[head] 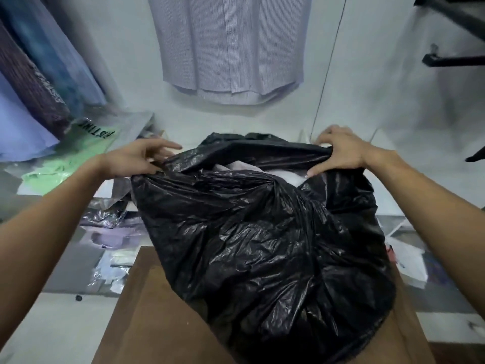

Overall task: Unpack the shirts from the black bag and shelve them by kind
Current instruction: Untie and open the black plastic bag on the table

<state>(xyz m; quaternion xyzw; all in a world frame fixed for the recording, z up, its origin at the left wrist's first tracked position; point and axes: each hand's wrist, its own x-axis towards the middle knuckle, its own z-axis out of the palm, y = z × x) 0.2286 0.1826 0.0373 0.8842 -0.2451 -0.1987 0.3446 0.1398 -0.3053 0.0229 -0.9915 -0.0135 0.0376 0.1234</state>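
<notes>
**Both hands hold the bag's mouth open**

The black bag point(262, 232) sits bulging on a brown surface point(147, 311), its lower end running out of the bottom of the picture. The left hand point(133, 160) grips the left edge of the bag's mouth, index finger pointing out; the right hand point(338, 151) pinches the right edge, thumb pressed against the plastic. Between the hands the mouth gapes, and pale cloth point(236, 165) shows inside; what kind of garment it is cannot be made out.

Beyond the bag stands a white wall with a striped shirt point(231, 48) hanging on it, its top cut off. To the left, hung shirts point(39, 74) lean in, and a green packed shirt point(70, 158) lies just beside the left wrist. Plastic-wrapped packs point(110, 232) crowd the floor to the left, blurred. On the right, a dark rail point(454, 60) juts in.
</notes>
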